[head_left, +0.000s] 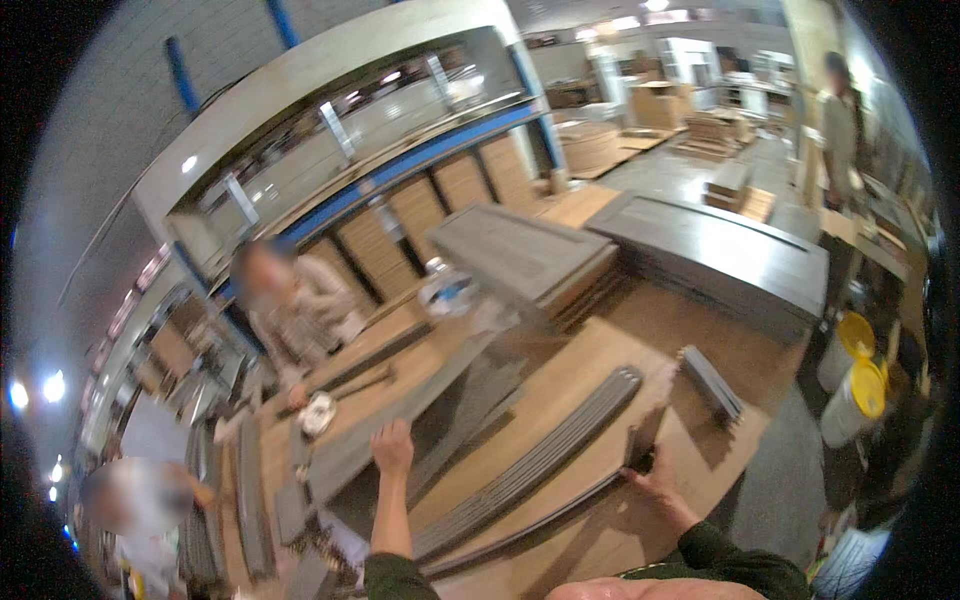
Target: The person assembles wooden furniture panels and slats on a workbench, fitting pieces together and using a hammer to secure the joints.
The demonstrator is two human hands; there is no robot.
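My left hand is closed in a fist, knuckles up, over a long grey panel; whatever it may hold is hidden. My right hand grips a short dark grey piece that stands up from the fingers. A long, thin grey strip runs from beside these fingers toward the lower left; I cannot tell if the two are joined. Between my hands lies a bundle of grey strips side by side. Beyond my right hand rests a shorter bundle of grey strips.
Stacked grey door panels stand at the table's far right. A water bottle and a tape roll are across the table. One co-worker stands opposite, another at left. Yellow-lidded buckets stand right. Behind is a large press frame.
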